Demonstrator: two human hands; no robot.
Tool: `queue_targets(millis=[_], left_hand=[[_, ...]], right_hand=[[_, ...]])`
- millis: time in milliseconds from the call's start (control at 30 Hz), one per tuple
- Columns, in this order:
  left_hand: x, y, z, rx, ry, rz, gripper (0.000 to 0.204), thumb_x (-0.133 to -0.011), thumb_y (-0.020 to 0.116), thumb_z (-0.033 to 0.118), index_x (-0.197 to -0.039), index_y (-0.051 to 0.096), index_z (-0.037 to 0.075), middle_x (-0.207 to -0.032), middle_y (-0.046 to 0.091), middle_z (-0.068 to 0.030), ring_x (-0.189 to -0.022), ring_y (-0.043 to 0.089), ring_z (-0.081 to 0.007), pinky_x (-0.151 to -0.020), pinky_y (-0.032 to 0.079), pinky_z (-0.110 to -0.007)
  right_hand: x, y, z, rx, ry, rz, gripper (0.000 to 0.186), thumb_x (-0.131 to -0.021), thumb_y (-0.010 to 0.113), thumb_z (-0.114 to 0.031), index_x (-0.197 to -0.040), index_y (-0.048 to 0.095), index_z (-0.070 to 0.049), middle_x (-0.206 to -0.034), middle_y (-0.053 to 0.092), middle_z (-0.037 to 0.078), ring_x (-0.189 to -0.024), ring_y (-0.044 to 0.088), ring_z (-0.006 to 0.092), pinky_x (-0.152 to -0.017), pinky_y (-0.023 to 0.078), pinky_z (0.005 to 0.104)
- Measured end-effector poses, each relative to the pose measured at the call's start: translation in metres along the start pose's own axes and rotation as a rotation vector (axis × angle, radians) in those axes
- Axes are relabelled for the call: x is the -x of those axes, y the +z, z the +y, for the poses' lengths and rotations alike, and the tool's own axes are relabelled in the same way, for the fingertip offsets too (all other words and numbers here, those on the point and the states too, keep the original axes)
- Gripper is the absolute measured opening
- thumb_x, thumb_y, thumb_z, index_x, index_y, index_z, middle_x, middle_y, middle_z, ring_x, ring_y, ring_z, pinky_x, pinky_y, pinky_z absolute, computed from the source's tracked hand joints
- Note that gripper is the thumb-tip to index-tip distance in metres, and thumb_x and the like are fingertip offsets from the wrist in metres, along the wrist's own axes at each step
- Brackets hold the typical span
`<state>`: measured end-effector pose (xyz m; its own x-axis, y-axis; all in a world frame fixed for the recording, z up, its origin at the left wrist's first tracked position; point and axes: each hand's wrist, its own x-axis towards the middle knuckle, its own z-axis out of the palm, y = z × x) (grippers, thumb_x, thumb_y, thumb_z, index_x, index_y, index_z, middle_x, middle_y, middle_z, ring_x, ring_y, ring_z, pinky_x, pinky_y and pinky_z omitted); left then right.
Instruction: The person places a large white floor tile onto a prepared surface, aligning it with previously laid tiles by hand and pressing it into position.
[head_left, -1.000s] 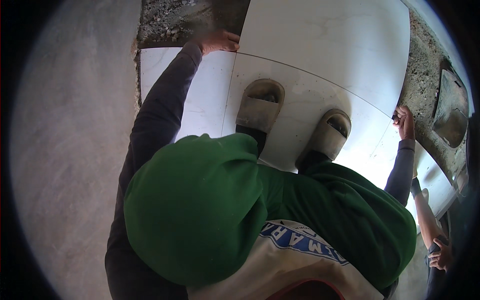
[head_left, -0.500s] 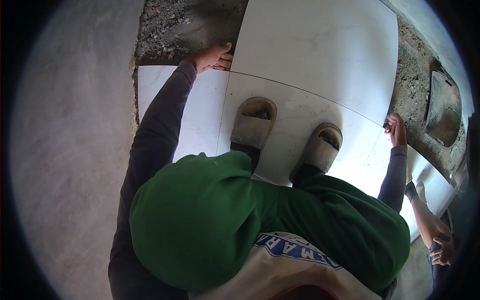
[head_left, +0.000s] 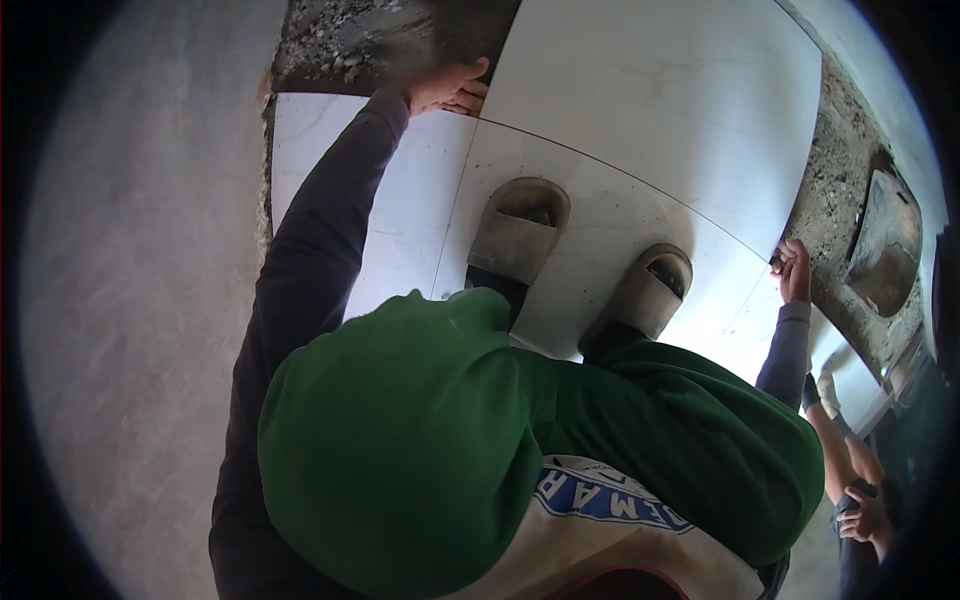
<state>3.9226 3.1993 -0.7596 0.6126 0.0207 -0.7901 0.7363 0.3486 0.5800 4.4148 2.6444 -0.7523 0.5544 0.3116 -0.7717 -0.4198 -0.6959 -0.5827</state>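
Note:
A large white floor tile (head_left: 660, 90) with faint grey veining lies beyond my feet, a thin dark joint between it and the nearer tile (head_left: 580, 215). My left hand (head_left: 450, 88) is at its near left corner, fingers stretched toward the edge and thumb raised. By its near right corner is my right hand (head_left: 795, 270), fingers curled in. A small dark spot shows at those fingertips; whether they grip the tile edge or something small is unclear. My feet, in worn slides (head_left: 515, 230), stand on the nearer tile.
Rough grey bedding with rubble (head_left: 350, 45) lies at the far left, and more bedding (head_left: 835, 150) runs along the right wall. A dirty tub-like container (head_left: 888, 245) rests there. At lower right another person's hand (head_left: 865, 520) and legs show. Bare grey concrete (head_left: 150, 300) spans the left.
The view has shifted a little, so the tiles and my left hand appear slightly farther right and higher. Both hands keep their places at the tile's corners. The other person's limbs have shifted slightly.

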Motion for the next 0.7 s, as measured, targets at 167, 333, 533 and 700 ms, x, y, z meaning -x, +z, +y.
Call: queue_targets(millis=[167,333,533,700], left_hand=[[-0.001,0.000,-0.002,0.019,0.050,-0.002,0.080,-0.104,0.029,0.062,-0.141,0.049,-0.006,-0.136,0.060,-0.0188,-0.125,0.058,-0.0263,-0.111,0.042,-0.037],[0.003,0.001,0.000,-0.063,0.085,0.001,0.077,-0.104,0.030,0.060,-0.136,0.053,-0.005,-0.131,0.064,-0.0176,-0.116,0.064,-0.0255,-0.105,0.047,-0.037],[0.005,0.002,0.000,-0.058,0.119,0.017,0.076,-0.104,0.028,0.060,-0.134,0.057,-0.003,-0.128,0.066,-0.0174,-0.114,0.065,-0.0262,-0.104,0.048,-0.036],[0.006,0.000,0.001,-0.090,0.080,-0.024,0.075,-0.105,0.028,0.059,-0.135,0.057,-0.003,-0.129,0.065,-0.0178,-0.117,0.064,-0.0269,-0.106,0.047,-0.037]], right_hand=[[0.000,0.005,-0.002,0.009,0.055,0.041,0.027,-0.091,0.052,-0.044,-0.079,0.056,-0.020,-0.071,0.052,-0.006,-0.061,0.043,0.0080,-0.067,0.036,0.0308],[0.005,0.013,-0.009,0.015,0.083,0.054,0.027,-0.092,0.055,-0.046,-0.081,0.055,-0.021,-0.070,0.048,-0.007,-0.061,0.043,0.0079,-0.068,0.038,0.0306],[0.006,0.019,-0.016,0.022,0.150,0.131,0.025,-0.092,0.057,-0.044,-0.082,0.055,-0.021,-0.071,0.048,-0.008,-0.062,0.044,0.0082,-0.068,0.038,0.0295],[0.009,0.021,-0.019,0.016,0.133,0.089,0.024,-0.091,0.057,-0.043,-0.080,0.053,-0.022,-0.071,0.048,-0.007,-0.062,0.044,0.0082,-0.068,0.039,0.0295]])
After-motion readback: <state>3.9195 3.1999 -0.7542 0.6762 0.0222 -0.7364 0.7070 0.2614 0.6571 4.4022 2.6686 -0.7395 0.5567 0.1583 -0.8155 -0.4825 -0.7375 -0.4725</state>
